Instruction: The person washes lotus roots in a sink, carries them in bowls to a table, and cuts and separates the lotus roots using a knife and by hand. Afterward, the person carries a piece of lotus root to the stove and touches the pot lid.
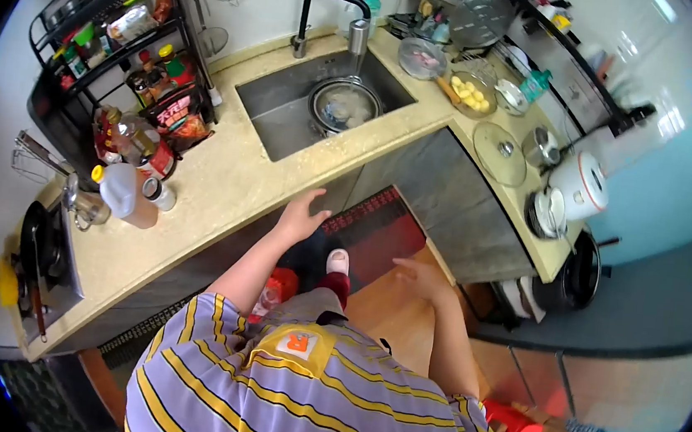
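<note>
My left hand (pixel 302 217) hangs in the air just in front of the counter edge, fingers apart and holding nothing. Lower and to the right, my right hand (pixel 425 280) is over the floor with its fingers stretched out; nothing shows in it. Beyond both hands is the steel sink (pixel 268 117). A round metal bowl (pixel 316 113) sits in it under the black tap (pixel 306 14). Water and something pale show inside the bowl, too blurred to name.
Right of the sink stand a bowl of peeled yellow pieces (pixel 470 93), a glass lid (pixel 499 154) and a white rice cooker (pixel 580 185). On the left are a jug with a yellow cap (pixel 127 195), a spice rack (pixel 101 38) and a black pan (pixel 37 236). A floor mat (pixel 377 236) lies below.
</note>
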Demonstrator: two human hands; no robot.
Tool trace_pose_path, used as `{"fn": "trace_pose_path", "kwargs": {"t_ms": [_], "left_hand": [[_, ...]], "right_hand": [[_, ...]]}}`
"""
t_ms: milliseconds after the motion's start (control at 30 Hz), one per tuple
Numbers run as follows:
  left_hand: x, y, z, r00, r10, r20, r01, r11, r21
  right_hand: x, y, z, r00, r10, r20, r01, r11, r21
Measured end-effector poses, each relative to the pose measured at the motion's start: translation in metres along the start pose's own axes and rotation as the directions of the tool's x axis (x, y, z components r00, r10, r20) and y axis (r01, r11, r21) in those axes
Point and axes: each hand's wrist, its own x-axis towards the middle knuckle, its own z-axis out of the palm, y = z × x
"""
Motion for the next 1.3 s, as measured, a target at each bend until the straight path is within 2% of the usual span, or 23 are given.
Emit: {"fn": "trace_pose_path", "kwargs": {"t_ms": [67, 100, 200, 233, 267, 333, 433, 500, 567, 600, 667, 733, 767, 867, 900, 933, 1000, 1033, 1100, 1167, 1200, 1300], "left_hand": [[0.054, -0.021, 0.018, 0.991, -0.13, -0.039, 0.124, 0.982, -0.14], [0.078, -0.015, 0.014, 0.983, -0.174, -0.05, 0.167, 0.978, -0.123], [0.151, -0.053, 0.026, 0.944, -0.328, -0.043, 0.321, 0.938, -0.128], [0.172, -0.064, 0.029, 0.93, -0.364, -0.044, 0.356, 0.926, -0.128], [0.192, -0.068, 0.032, 0.916, -0.4, -0.039, 0.393, 0.911, -0.125], [0.237, -0.083, 0.041, 0.886, -0.46, -0.051, 0.452, 0.884, -0.121], [0.289, -0.115, 0.061, 0.836, -0.546, -0.054, 0.543, 0.837, -0.062], [0.323, -0.114, 0.066, 0.781, -0.62, -0.071, 0.621, 0.784, -0.013], [0.352, -0.16, 0.094, 0.738, -0.646, -0.193, 0.663, 0.748, 0.033], [0.364, -0.162, 0.099, 0.708, -0.659, -0.255, 0.69, 0.723, 0.049], [0.388, -0.172, 0.109, 0.676, -0.684, -0.274, 0.717, 0.696, 0.035], [0.412, -0.188, 0.119, 0.639, -0.722, -0.266, 0.761, 0.644, 0.082], [0.42, -0.202, 0.132, 0.614, -0.716, -0.331, 0.778, 0.621, 0.101], [0.441, -0.237, 0.148, 0.504, -0.838, -0.207, 0.863, 0.498, 0.086], [0.441, -0.248, 0.158, 0.487, -0.84, -0.241, 0.871, 0.489, 0.054], [0.438, -0.265, 0.163, 0.547, -0.825, -0.14, 0.831, 0.516, 0.208], [0.442, -0.219, 0.139, 0.523, -0.828, -0.201, 0.85, 0.488, 0.199], [0.442, -0.226, 0.14, 0.592, -0.781, -0.199, 0.766, 0.469, 0.439], [0.44, -0.205, 0.121, 0.716, -0.677, -0.17, 0.633, 0.527, 0.567], [0.435, -0.171, 0.097, 0.812, -0.563, -0.152, 0.519, 0.58, 0.628], [0.433, -0.154, 0.085, 0.854, -0.501, -0.142, 0.459, 0.596, 0.659], [0.424, -0.137, 0.068, 0.905, -0.347, -0.248, 0.426, 0.704, 0.568]], "right_hand": [[0.067, 0.002, -0.043, 0.977, -0.194, -0.086, 0.186, 0.978, -0.099], [0.099, -0.01, -0.064, 0.981, -0.181, -0.077, 0.18, 0.984, -0.016], [0.195, -0.024, -0.115, 0.952, -0.303, -0.042, 0.305, 0.951, 0.053], [0.23, -0.019, -0.126, 0.919, -0.389, -0.07, 0.39, 0.921, 0.008], [0.252, -0.03, -0.144, 0.954, -0.298, -0.038, 0.295, 0.953, -0.068], [0.294, -0.025, -0.161, 0.942, -0.323, -0.095, 0.324, 0.946, -0.009], [0.353, -0.005, -0.177, 0.977, -0.214, 0.008, 0.213, 0.972, 0.102], [0.398, 0.003, -0.184, 0.971, -0.223, 0.081, 0.213, 0.969, 0.123], [0.452, 0.021, -0.185, 0.954, -0.256, 0.156, 0.235, 0.961, 0.144], [0.476, 0.025, -0.188, 0.935, -0.312, 0.171, 0.297, 0.949, 0.106], [0.527, 0.031, -0.186, 0.927, -0.279, 0.253, 0.271, 0.96, 0.065], [0.561, 0.031, -0.189, 0.906, -0.325, 0.272, 0.335, 0.942, 0.011], [0.576, 0.031, -0.191, 0.897, -0.343, 0.278, 0.362, 0.932, -0.018], [0.61, 0.034, -0.187, 0.891, -0.287, 0.352, 0.309, 0.951, -0.007], [0.616, 0.034, -0.186, 0.884, -0.268, 0.383, 0.288, 0.958, 0.005], [0.621, 0.034, -0.185, 0.884, -0.267, 0.383, 0.293, 0.956, -0.012], [0.622, 0.028, -0.186, 0.887, -0.268, 0.377, 0.302, 0.953, -0.034], [0.629, 0.038, -0.178, 0.887, -0.263, 0.38, 0.307, 0.95, -0.059], [0.629, 0.031, -0.174, 0.928, -0.26, 0.266, 0.315, 0.93, -0.192], [0.63, 0.033, -0.166, 0.951, -0.217, 0.22, 0.272, 0.925, -0.266], [0.632, 0.033, -0.161, 0.945, -0.275, 0.179, 0.314, 0.916, -0.25], [0.636, 0.027, -0.138, 0.888, -0.46, 0.007, 0.452, 0.869, -0.204]]}}
